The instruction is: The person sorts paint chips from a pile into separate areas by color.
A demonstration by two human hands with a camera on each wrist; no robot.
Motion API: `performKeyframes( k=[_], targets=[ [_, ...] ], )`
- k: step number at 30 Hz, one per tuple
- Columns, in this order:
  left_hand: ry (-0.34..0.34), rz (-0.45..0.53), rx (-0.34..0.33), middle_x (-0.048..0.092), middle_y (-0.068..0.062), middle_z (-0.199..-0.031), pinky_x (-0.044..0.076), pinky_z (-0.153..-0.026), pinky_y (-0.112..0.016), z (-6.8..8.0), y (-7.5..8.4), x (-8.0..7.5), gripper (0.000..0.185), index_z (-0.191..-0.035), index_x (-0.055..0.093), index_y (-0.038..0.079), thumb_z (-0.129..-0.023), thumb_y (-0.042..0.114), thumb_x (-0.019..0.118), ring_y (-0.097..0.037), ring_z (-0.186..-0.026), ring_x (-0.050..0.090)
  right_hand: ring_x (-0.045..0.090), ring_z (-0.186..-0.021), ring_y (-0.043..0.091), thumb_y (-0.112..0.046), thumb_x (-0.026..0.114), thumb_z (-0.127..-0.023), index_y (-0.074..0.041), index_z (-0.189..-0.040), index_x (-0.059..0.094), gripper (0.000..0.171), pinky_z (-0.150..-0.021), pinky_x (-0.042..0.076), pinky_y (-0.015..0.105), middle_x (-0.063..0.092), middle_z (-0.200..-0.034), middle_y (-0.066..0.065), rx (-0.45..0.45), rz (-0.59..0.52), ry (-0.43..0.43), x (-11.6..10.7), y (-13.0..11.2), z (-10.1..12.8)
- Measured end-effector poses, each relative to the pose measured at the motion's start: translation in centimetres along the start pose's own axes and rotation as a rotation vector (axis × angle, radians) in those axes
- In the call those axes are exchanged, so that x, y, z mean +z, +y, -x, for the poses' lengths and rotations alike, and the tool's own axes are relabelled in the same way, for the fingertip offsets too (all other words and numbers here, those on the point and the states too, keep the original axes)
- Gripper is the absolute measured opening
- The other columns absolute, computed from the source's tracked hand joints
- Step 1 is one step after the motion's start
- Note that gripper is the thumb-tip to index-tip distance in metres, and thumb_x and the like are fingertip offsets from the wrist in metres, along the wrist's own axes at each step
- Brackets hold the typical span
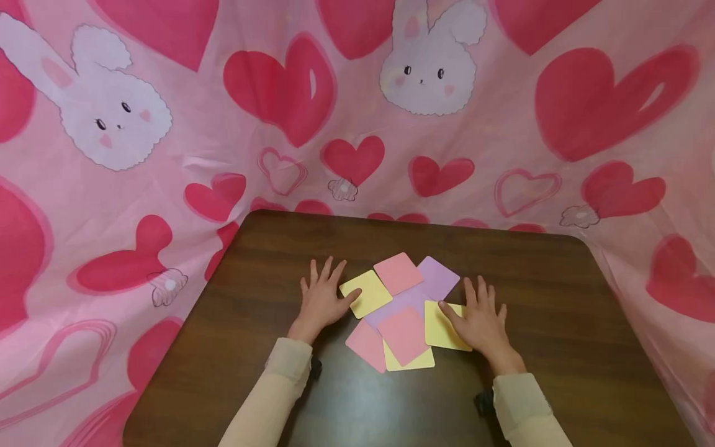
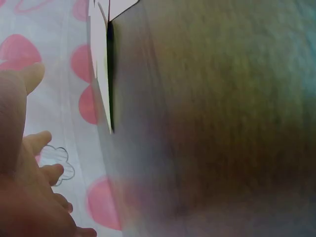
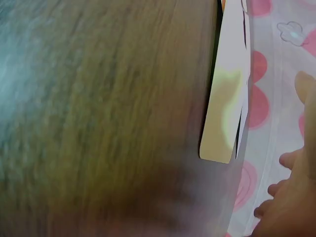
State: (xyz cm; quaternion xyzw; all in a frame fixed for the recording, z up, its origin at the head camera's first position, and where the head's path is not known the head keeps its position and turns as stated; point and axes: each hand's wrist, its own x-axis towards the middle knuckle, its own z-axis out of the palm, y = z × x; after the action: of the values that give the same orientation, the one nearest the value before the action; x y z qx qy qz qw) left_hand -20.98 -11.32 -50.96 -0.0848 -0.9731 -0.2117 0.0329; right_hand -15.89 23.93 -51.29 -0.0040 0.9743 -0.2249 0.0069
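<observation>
Several square cards in pink, yellow and lilac lie in a loose overlapping heap (image 1: 403,310) on a dark wooden table (image 1: 558,323). My left hand (image 1: 324,297) lies flat on the table with fingers spread, its thumb touching the yellow card (image 1: 365,293) at the heap's left. My right hand (image 1: 479,320) rests flat with straight fingers on the right yellow card (image 1: 441,326). The left wrist view shows my fingers (image 2: 37,143) and card edges (image 2: 103,69) seen from low down. In the right wrist view a yellow card edge (image 3: 224,118) stands beside my fingertips (image 3: 291,159).
A pink cloth with red hearts and white bunnies (image 1: 112,118) hangs behind and around the table. The table's far edge (image 1: 413,217) meets the cloth. Cream sleeves (image 1: 279,385) cover both forearms.
</observation>
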Motion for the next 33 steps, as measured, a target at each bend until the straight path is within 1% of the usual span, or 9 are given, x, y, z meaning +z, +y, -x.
performKeyframes(
  k=[3, 6, 10, 14, 18, 21, 24, 29, 33],
  targets=[
    [-0.001, -0.005, 0.002, 0.02, -0.011, -0.167, 0.014, -0.11, -0.077, 0.0, 0.1, -0.1, 0.086, -0.159, 0.034, 0.029, -0.088, 0.072, 0.055, -0.047, -0.153, 0.004, 0.003, -0.147, 0.057, -0.068, 0.05, -0.093, -0.001, -0.16, 0.015, 0.101, -0.106, 0.006, 0.081, 0.001, -0.165, 0.029, -0.024, -0.024, -0.011, 0.0, 0.1, 0.0],
    [-0.022, -0.007, 0.007, 0.02, -0.01, -0.168, 0.014, -0.11, -0.077, -0.1, 0.1, -0.3, 0.087, -0.159, 0.033, 0.029, -0.087, 0.072, 0.055, -0.046, -0.153, 0.004, 0.004, -0.148, 0.056, -0.065, 0.055, -0.093, -0.003, -0.16, 0.013, 0.101, -0.107, 0.009, 0.08, 0.002, -0.165, 0.028, -0.055, -0.066, -0.036, -0.2, 0.2, 0.0],
    [-0.111, 0.013, 0.028, 0.021, -0.009, -0.167, 0.016, -0.11, -0.076, -0.1, 0.0, -0.6, 0.089, -0.159, 0.034, 0.028, -0.085, 0.071, 0.061, -0.046, -0.153, 0.006, 0.009, -0.148, 0.055, -0.062, 0.064, -0.089, -0.003, -0.16, 0.019, 0.102, -0.106, 0.016, 0.079, 0.009, -0.165, 0.028, -0.099, -0.127, -0.093, -0.6, 0.5, 0.1],
    [-0.206, 0.015, 0.083, 0.027, -0.01, -0.165, 0.02, -0.11, -0.075, 0.5, 1.0, -1.1, 0.092, -0.157, 0.037, 0.024, -0.082, 0.067, 0.069, -0.045, -0.153, 0.01, 0.017, -0.147, 0.054, -0.057, 0.075, -0.083, -0.007, -0.16, 0.021, 0.106, -0.104, 0.025, 0.078, 0.012, -0.165, 0.026, -0.131, -0.199, -0.195, -1.4, 1.0, 0.2],
    [-0.286, -0.048, 0.207, 0.031, -0.006, -0.164, 0.023, -0.11, -0.073, 0.7, 4.0, -0.6, 0.095, -0.157, 0.038, 0.023, -0.079, 0.066, 0.073, -0.043, -0.153, 0.014, 0.018, -0.146, 0.055, -0.046, 0.087, -0.073, -0.007, -0.16, 0.021, 0.115, -0.104, 0.027, 0.076, 0.013, -0.164, 0.026, -0.158, -0.248, -0.272, -2.4, 1.6, 0.3],
    [-0.341, -0.111, 0.319, 0.033, -0.002, -0.164, 0.027, -0.111, -0.07, 0.6, 7.4, 0.6, 0.096, -0.157, 0.038, 0.023, -0.079, 0.066, 0.074, -0.04, -0.153, 0.017, 0.009, -0.147, 0.055, -0.038, 0.092, -0.068, -0.004, -0.158, 0.022, 0.118, -0.107, 0.021, 0.076, 0.014, -0.164, 0.027, -0.167, -0.25, -0.299, -3.1, 2.4, 0.6],
    [-0.376, -0.185, 0.396, 0.033, -0.001, -0.163, 0.031, -0.111, -0.066, 0.3, 10.3, 1.9, 0.096, -0.157, 0.037, 0.022, -0.08, 0.065, 0.075, -0.038, -0.153, 0.02, 0.005, -0.148, 0.056, -0.034, 0.094, -0.066, -0.001, -0.157, 0.024, 0.12, -0.108, 0.016, 0.077, 0.015, -0.164, 0.026, -0.168, -0.24, -0.322, -3.2, 3.0, 0.7],
    [-0.401, -0.278, 0.462, 0.032, -0.001, -0.163, 0.034, -0.111, -0.061, 0.1, 13.6, 3.7, 0.1, -0.156, 0.036, 0.023, -0.076, 0.065, 0.079, -0.036, -0.153, 0.02, 0.009, -0.146, 0.058, -0.031, 0.095, -0.065, -0.001, -0.156, 0.026, 0.118, -0.103, 0.017, 0.082, 0.018, -0.163, 0.026, -0.168, -0.177, -0.349, -2.6, 3.7, 1.1],
    [-0.413, -0.308, 0.47, 0.034, 0.001, -0.162, 0.032, -0.113, -0.059, -0.1, 14.9, 4.8, 0.101, -0.157, 0.035, 0.023, -0.075, 0.06, 0.082, -0.035, -0.152, 0.021, 0.013, -0.145, 0.058, -0.03, 0.095, -0.066, -0.001, -0.155, 0.028, 0.115, -0.102, 0.018, 0.082, 0.023, -0.162, 0.026, -0.185, -0.135, -0.338, -2.2, 4.0, 1.4]
  ],
)
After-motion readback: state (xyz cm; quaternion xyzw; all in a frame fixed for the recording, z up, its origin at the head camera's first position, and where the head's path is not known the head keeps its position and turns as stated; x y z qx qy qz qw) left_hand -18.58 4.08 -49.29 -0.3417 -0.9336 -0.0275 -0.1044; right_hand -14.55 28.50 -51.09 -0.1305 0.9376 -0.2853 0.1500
